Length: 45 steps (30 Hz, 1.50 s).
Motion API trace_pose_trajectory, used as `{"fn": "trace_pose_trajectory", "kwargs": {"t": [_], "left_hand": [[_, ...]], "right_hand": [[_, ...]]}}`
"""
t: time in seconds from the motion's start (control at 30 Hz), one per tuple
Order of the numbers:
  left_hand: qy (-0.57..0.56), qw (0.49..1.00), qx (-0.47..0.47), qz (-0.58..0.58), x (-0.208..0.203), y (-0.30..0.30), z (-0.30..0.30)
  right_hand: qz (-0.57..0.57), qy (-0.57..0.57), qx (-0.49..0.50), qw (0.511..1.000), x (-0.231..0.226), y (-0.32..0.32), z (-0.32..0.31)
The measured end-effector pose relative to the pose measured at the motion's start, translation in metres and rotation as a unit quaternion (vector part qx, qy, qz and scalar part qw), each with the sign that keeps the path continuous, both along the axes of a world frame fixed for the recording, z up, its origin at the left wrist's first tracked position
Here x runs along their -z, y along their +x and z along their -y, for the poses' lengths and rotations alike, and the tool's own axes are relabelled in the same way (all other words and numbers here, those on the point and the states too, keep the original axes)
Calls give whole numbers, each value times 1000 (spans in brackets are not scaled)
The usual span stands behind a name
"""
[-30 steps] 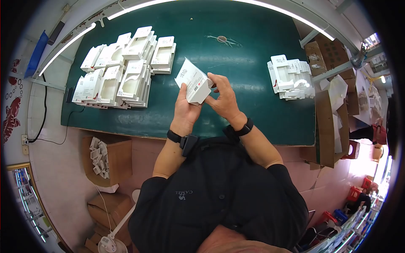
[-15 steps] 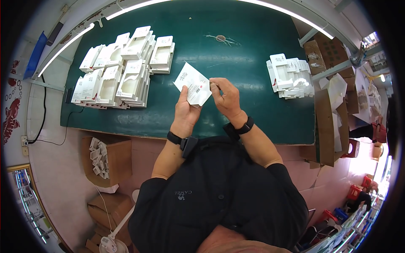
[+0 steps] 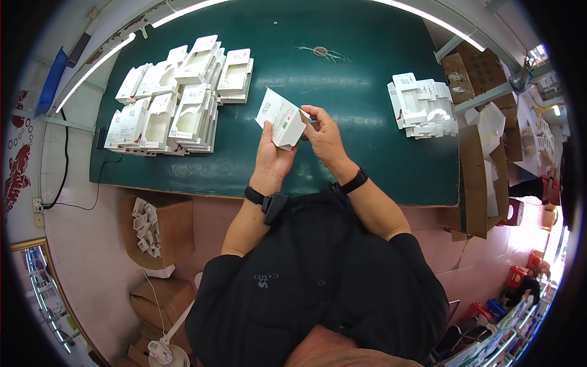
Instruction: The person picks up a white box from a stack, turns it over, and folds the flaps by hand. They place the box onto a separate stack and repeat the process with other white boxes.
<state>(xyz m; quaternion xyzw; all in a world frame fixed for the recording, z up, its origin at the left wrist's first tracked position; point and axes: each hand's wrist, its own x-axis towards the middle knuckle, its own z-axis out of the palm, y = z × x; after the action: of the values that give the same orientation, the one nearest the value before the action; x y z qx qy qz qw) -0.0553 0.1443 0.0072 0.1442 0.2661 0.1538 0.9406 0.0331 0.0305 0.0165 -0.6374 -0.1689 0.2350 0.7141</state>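
A small white printed carton [image 3: 282, 122] is held above the green table, tilted, its printed panel facing me. My left hand [image 3: 273, 154] grips it from below, thumb on the printed face and fingers hidden behind. At the carton's right end, my right hand [image 3: 323, 133] has thumb and fingers bent around the edge by a flap. What the right fingertips pinch is partly hidden by the hand. Stacked white cartons with cut-out windows [image 3: 194, 110] stand to the left of my hands. On the right lies a fanned row of flatter white cartons [image 3: 422, 105].
The green table [image 3: 361, 165] carries a tangle of pale ties [image 3: 320, 51] at its far side. Below its left edge stands a brown box [image 3: 174, 229] with white pieces inside. Another open cardboard box [image 3: 474, 183] adjoins the right edge. A metal frame [image 3: 483, 96] rises beside it.
The carton has turned slightly, now showing a side panel along its lower right. My right fingers have shifted at its right end, and the thumb sits nearer the flap.
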Motion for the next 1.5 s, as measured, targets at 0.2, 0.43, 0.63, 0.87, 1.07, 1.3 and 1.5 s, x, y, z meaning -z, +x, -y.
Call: {"fn": "trace_pose_trajectory", "kwargs": {"t": [0.2, 0.43, 0.63, 0.87, 1.07, 1.3, 1.5], "left_hand": [[10, 999, 18, 26, 3, 0, -1], [31, 999, 15, 40, 3, -1, -2], [42, 996, -8, 74, 22, -3, -11], [39, 995, 5, 90, 20, -2, -14], [44, 990, 1, 133, 21, 1, -10], [111, 989, -29, 96, 10, 5, -1], [102, 990, -52, 76, 15, 1, -5]], "right_hand": [[75, -53, -18, 996, -1, -4, -7], [54, -13, -12, 998, 11, -15, -21], [-22, -13, -76, 997, -13, -28, -14], [15, -61, -117, 991, -25, -30, -9], [154, -66, -20, 986, -8, -28, -11], [188, -99, 1, 977, -12, -27, -10], [137, 0, -83, 987, 14, -22, -2]]}}
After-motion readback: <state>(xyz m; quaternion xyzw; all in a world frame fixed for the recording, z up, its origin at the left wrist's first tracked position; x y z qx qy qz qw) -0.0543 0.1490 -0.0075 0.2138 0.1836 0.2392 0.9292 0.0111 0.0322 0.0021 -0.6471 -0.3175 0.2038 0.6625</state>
